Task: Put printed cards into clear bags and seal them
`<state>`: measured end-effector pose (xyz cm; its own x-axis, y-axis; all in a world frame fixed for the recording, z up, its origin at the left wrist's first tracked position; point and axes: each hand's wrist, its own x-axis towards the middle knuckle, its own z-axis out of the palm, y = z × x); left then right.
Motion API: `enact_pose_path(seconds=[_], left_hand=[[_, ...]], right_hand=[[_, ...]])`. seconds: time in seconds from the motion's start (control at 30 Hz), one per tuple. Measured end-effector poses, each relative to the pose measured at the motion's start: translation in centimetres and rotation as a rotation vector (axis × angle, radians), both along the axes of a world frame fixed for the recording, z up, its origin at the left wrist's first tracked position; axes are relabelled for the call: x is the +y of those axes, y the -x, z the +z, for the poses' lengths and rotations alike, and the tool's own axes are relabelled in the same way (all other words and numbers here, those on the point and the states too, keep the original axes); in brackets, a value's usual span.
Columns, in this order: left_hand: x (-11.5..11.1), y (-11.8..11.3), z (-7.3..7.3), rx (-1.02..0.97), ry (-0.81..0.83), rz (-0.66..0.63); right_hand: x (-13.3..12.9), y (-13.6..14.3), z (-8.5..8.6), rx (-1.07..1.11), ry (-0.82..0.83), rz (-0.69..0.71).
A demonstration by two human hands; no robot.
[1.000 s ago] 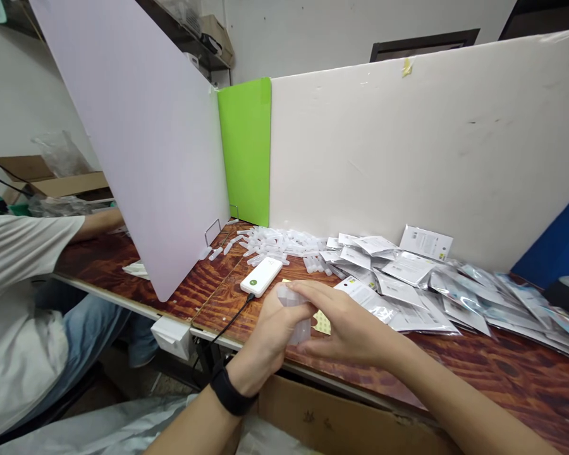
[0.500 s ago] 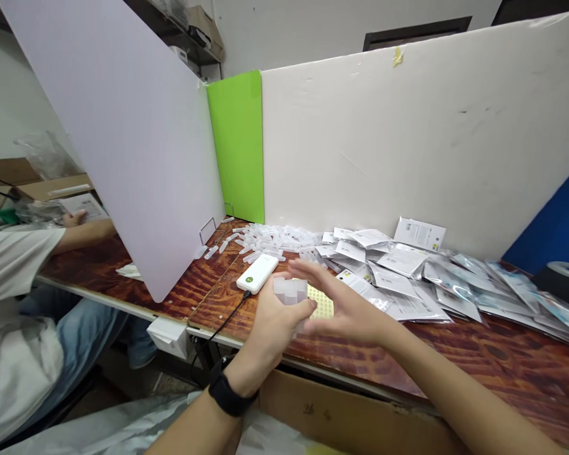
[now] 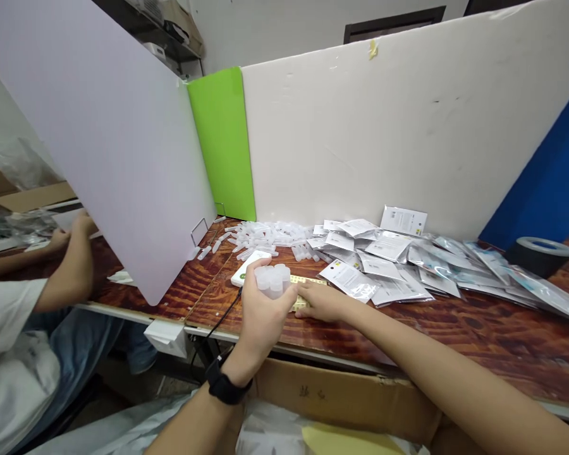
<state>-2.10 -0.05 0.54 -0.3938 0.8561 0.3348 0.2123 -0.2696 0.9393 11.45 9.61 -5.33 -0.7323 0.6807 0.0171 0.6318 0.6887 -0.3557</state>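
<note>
from here i see my left hand wrapped around a cluster of translucent tubes, above the worktop beside a white power bank. my right hand is at the yellow dotted sheet; i can't tell whether it grips anything. loose tubes lie behind, near bagged cards.

You are working under soft, fairly bright, diffuse light. Glare is flashing off the clear plastic packets, while shadow is darkening the floor below the tabletop. Fine edges on the frosted plastic tubes are washing out, and the wide lens is stretching your right forearm toward the corner.
</note>
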Motion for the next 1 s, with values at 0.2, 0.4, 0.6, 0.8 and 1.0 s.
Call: enact_pose_path(seconds=[0.2, 0.4, 0.6, 0.8, 1.0], left_hand=[[0.5, 0.4, -0.4, -0.089, 0.003, 0.146], [0.0, -0.2, -0.3, -0.293, -0.075, 0.072], [-1.2, -1.1, 0.3, -0.411, -0.241, -0.039], [-1.6, -1.8, 0.5, -0.351, -0.179, -0.222], [-1.5, -2.2, 0.4, -0.310, -0.019, -0.399]], right_hand=[[-1.0, -0.9, 2.6, 0.076, -0.095, -0.108], [-2.8, -2.8, 6.4, 0.246, -0.199, -0.124], [-4.7, -4.3, 7.7, 0.214, -0.255, -0.111], [-5.1, -6.4, 8.3, 0.147, -0.320, -0.084], [-5.3, -7.6, 9.3, 0.077, -0.431, 0.038]])
